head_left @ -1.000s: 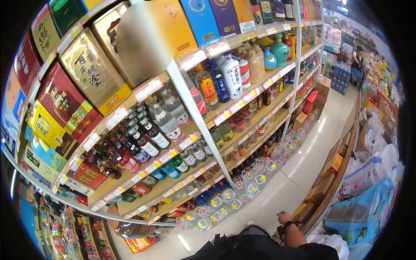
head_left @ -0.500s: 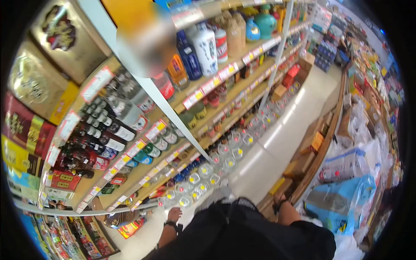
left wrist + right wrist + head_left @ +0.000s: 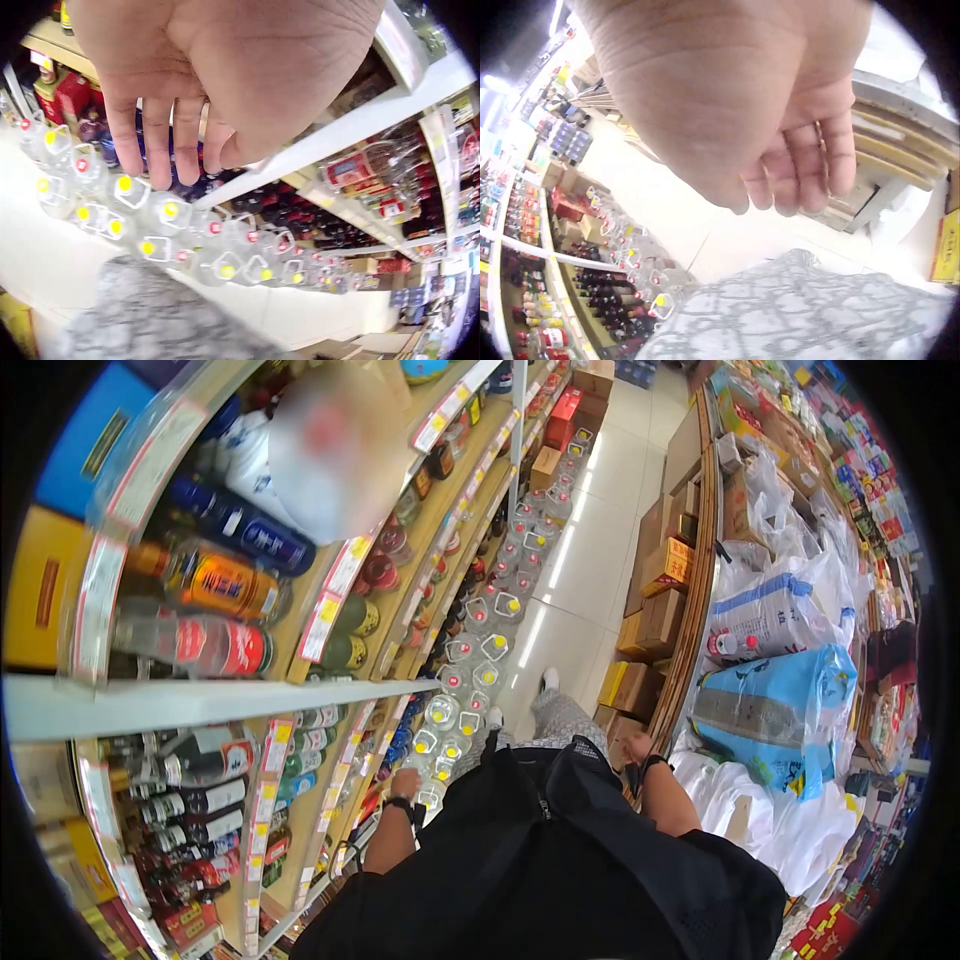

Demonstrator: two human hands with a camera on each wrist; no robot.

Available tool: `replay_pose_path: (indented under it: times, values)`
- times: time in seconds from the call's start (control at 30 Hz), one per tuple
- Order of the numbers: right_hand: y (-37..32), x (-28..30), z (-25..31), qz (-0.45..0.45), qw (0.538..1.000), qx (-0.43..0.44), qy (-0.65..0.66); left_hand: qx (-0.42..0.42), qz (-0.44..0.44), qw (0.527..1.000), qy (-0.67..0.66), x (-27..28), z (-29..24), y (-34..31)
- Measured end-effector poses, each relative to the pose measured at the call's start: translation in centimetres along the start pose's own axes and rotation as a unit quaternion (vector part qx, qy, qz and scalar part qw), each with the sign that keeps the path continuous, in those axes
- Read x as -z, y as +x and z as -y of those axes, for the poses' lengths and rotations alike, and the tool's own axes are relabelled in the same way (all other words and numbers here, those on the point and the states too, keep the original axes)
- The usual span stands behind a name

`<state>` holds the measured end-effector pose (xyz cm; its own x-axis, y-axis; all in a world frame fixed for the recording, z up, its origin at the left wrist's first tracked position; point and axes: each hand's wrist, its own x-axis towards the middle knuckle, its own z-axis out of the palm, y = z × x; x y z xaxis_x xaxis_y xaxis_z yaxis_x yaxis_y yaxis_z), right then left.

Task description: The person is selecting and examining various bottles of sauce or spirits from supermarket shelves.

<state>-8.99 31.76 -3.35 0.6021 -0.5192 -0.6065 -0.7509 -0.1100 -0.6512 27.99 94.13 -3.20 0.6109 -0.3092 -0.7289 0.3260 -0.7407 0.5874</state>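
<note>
The left hand [image 3: 405, 784] hangs beside the body near the shelf's lower tiers; in the left wrist view the hand [image 3: 217, 82] has relaxed fingers and holds nothing. Behind it stand large clear jugs [image 3: 170, 214] with red and yellow caps. On the other side, the right hand [image 3: 634, 748] hangs near stacked cartons [image 3: 637, 690]. The right wrist view shows that hand [image 3: 742, 112] empty, its fingers loosely bent above patterned grey trousers [image 3: 802, 315].
Bottle shelves [image 3: 340, 585] run along the left, with a white upright [image 3: 200, 707]. A tiled aisle [image 3: 575, 595] lies between the jugs and a wood-edged display [image 3: 700, 600] holding a blue package [image 3: 775, 720] and plastic bags [image 3: 790, 610].
The head view has swung toward the right and down, with the shelves now steeply tilted. Since the earliest frame, the left hand has come into view. Both hands remain empty.
</note>
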Motion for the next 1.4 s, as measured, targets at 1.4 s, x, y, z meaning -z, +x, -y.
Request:
replay_pose_path:
  times: [1.4]
  values:
    - [33.3,36.1,24.5,-0.014,0.965,-0.224,0.137,-0.077,-0.059,0.985,0.144,-12.8,-60.2,38.2]
